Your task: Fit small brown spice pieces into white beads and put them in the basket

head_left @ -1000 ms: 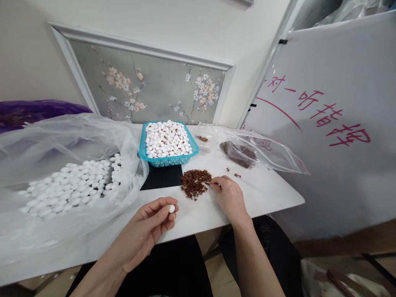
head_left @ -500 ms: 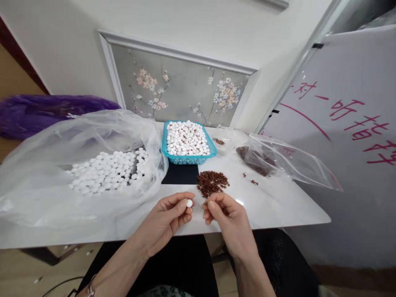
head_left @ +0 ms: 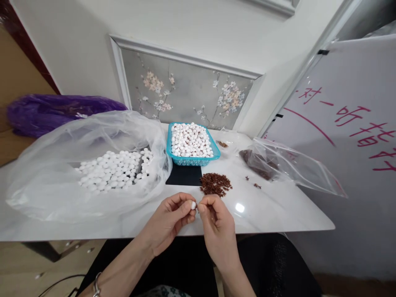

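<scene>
Between the thumb and fingers of my left hand (head_left: 173, 216) is a small white ball (head_left: 193, 205). My right hand (head_left: 216, 218) is closed in a pinch right beside the ball, with a tiny brown piece just showing at its fingertips. Most of that piece is hidden by the fingers. Just beyond my hands lies a pile of small reddish-brown pieces (head_left: 215, 184) on the white table. Behind it stands a blue plastic basket (head_left: 193, 161) heaped with white balls, some with brown bits among them.
A large clear plastic bag (head_left: 46, 181) with many white balls lies open on the left, a purple bag (head_left: 62, 111) behind it. On the right is a zip bag (head_left: 297, 165) of brown pieces. A black square (head_left: 182, 176) sits before the basket. A whiteboard (head_left: 346, 198) stands at right.
My right hand has moved left, bringing its fingertips up to the white ball in my left hand. The view has shifted slightly.
</scene>
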### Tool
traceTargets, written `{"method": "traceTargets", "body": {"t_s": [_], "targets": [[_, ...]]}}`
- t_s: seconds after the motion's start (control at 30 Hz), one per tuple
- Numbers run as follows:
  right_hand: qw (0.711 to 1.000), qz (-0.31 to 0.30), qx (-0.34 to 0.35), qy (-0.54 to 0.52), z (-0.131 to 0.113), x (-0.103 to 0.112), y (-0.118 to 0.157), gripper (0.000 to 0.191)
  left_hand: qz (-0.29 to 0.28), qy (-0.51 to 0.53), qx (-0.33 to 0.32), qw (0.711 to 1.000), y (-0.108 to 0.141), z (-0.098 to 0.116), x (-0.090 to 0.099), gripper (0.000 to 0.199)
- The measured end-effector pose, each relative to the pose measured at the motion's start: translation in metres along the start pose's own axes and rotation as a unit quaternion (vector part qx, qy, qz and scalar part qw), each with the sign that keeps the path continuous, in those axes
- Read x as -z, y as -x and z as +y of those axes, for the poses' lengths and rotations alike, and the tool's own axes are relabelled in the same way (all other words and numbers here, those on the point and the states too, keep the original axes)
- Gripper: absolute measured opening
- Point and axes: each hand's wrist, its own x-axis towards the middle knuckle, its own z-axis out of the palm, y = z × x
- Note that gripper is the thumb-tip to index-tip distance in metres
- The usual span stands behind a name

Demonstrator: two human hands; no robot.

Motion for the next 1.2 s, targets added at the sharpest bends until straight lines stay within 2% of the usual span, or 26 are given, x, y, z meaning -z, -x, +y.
{"method": "traceTargets", "body": {"t_s": [0.2, 0.4, 0.6, 0.8, 0.87, 1.03, 1.2], "targets": [[0.997, 0.009, 0.029, 0.065, -0.002, -0.002, 0.0, 0.015, 0.008, -0.021, -0.029, 0.999, 0.0, -0.003, 0.001, 0.009], [0.995, 0.029, 0.055, 0.079, 0.001, -0.006, -0.001, 0.015, 0.016, -0.022, -0.04, 0.999, -0.001, -0.004, 0.001, 0.008], [0.997, 0.029, 0.037, 0.066, 0.006, -0.011, -0.001, 0.014, 0.016, -0.007, -0.046, 0.999, -0.003, -0.005, 0.003, 0.011], [1.0, 0.016, -0.023, -0.003, 0.006, -0.014, -0.005, 0.008, 0.009, 0.011, -0.046, 0.999, -0.006, -0.007, 0.006, 0.011], [0.998, -0.003, -0.038, -0.04, 0.006, -0.011, -0.008, 0.008, 0.009, 0.011, -0.047, 0.999, -0.006, -0.006, 0.006, 0.011], [0.982, -0.104, -0.086, -0.132, 0.003, 0.004, -0.013, 0.016, -0.011, 0.01, -0.04, 0.999, -0.005, -0.004, 0.003, 0.011], [0.983, -0.174, -0.006, -0.061, -0.002, 0.018, -0.013, 0.023, 0.002, 0.009, -0.025, 1.0, -0.003, -0.002, 0.002, 0.028]]}}
